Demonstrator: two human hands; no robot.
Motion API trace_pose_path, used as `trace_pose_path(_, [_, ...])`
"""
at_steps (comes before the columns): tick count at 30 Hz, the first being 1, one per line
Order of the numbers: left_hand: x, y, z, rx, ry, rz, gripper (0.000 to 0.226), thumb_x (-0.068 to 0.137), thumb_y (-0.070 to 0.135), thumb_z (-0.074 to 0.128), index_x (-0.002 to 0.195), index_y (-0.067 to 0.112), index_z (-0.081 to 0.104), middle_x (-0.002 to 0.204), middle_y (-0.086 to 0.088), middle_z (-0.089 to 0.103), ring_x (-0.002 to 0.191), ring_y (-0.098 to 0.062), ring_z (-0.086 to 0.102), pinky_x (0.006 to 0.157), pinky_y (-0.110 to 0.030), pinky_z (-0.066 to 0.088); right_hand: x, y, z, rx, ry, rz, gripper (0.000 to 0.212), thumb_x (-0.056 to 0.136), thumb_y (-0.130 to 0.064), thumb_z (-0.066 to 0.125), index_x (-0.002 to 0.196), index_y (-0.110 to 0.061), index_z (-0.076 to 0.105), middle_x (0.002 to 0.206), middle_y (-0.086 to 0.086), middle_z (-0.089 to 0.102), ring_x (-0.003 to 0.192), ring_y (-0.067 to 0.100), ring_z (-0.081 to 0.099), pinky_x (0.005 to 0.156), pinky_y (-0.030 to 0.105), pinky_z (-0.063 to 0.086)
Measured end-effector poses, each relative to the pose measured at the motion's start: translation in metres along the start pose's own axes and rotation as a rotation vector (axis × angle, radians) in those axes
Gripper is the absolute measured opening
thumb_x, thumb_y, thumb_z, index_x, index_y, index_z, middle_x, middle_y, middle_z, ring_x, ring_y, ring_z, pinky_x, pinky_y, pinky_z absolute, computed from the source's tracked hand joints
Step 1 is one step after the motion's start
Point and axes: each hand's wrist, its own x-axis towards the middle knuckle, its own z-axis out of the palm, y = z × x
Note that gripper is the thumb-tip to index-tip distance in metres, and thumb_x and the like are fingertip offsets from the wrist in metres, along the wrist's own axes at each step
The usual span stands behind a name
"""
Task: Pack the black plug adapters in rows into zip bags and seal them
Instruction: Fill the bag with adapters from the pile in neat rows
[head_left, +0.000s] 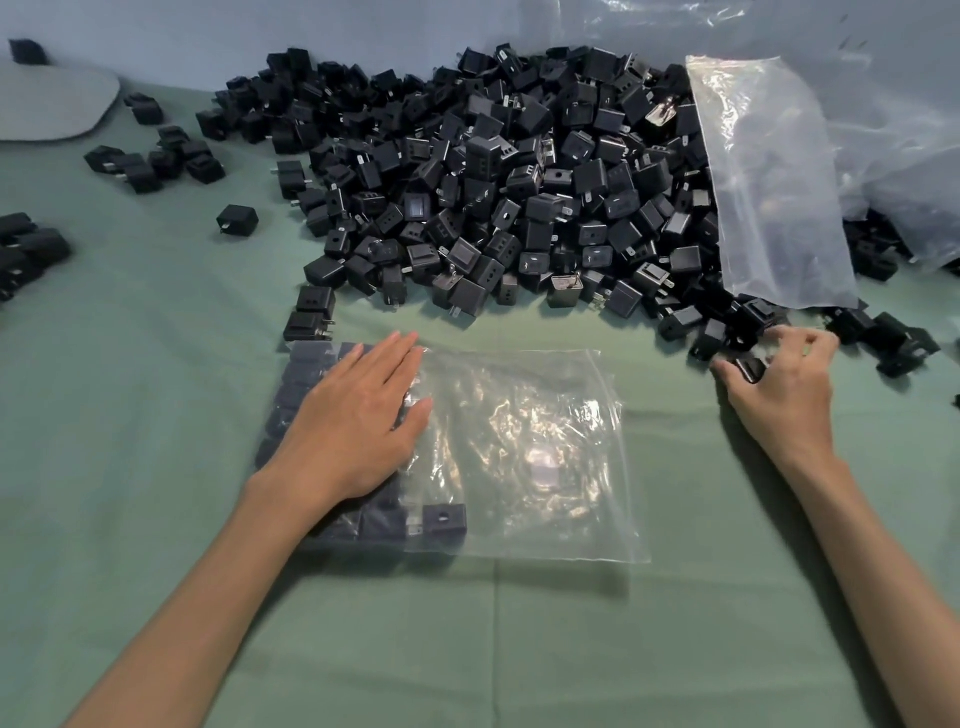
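A clear zip bag (519, 452) lies flat on the near middle. Rows of black plug adapters (444, 519) fill its left part under the left hand (353, 421), whose fingers press down straight. The right hand (779, 384) pinches one loose adapter (753, 368) in curled fingers at the near right edge of the heap (493, 182). Spare clear bags (769, 182) lie over the heap's right side on the green-covered tabletop (156, 415).

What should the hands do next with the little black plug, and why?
Probably the right hand should carry the adapter it pinches over to the zip bag and slide it in beside the packed rows. The left hand lies flat on those rows, and much of the bag looks empty.
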Motion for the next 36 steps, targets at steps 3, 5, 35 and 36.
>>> trace_pose_path(3, [0.0, 0.0, 0.0, -0.002, -0.002, 0.001, 0.07, 0.092, 0.052, 0.009, 0.153, 0.019, 0.001, 0.161, 0.007, -0.002, 0.143, 0.001, -0.01, 0.116, -0.023, -0.011, -0.018, -0.006, -0.01, -0.056, -0.036, -0.056, 0.028, 0.085, -0.016, 0.069, 0.103, 0.005, 0.062, 0.11, 0.025, 0.05, 0.093, 0.042, 0.056, 0.085, 0.045, 0.045])
trace_pose_path(5, [0.001, 0.0, 0.001, -0.003, -0.004, 0.0, 0.07, 0.092, 0.052, 0.009, 0.153, 0.019, 0.001, 0.161, 0.007, -0.002, 0.144, 0.0, -0.009, 0.116, -0.024, -0.01, -0.036, -0.013, -0.016, -0.028, -0.038, -0.248, 0.014, 0.088, -0.003, 0.061, 0.1, 0.005, 0.064, 0.1, 0.023, 0.058, 0.084, 0.04, 0.06, 0.077, 0.046, 0.049])
trace_pose_path(35, [0.0, 0.001, -0.001, -0.037, 0.0, -0.006, 0.073, 0.092, 0.055, 0.006, 0.154, 0.016, 0.008, 0.162, 0.007, 0.002, 0.143, 0.002, -0.007, 0.117, -0.023, -0.01, -0.068, -0.141, 0.003, 0.605, -1.076, -0.712, 0.056, 0.084, -0.018, 0.069, 0.136, -0.016, 0.049, 0.106, -0.008, 0.059, 0.096, 0.001, 0.057, 0.089, 0.025, 0.05])
trace_pose_path(36, [0.0, 0.001, -0.001, -0.038, -0.001, -0.006, 0.073, 0.092, 0.055, 0.006, 0.154, 0.016, 0.009, 0.162, 0.007, 0.003, 0.143, 0.002, -0.007, 0.116, -0.022, -0.01, -0.067, -0.145, 0.007, 0.583, -1.082, -0.704, 0.057, 0.085, -0.025, 0.066, 0.138, -0.013, 0.047, 0.112, -0.008, 0.061, 0.101, 0.004, 0.059, 0.091, 0.029, 0.05])
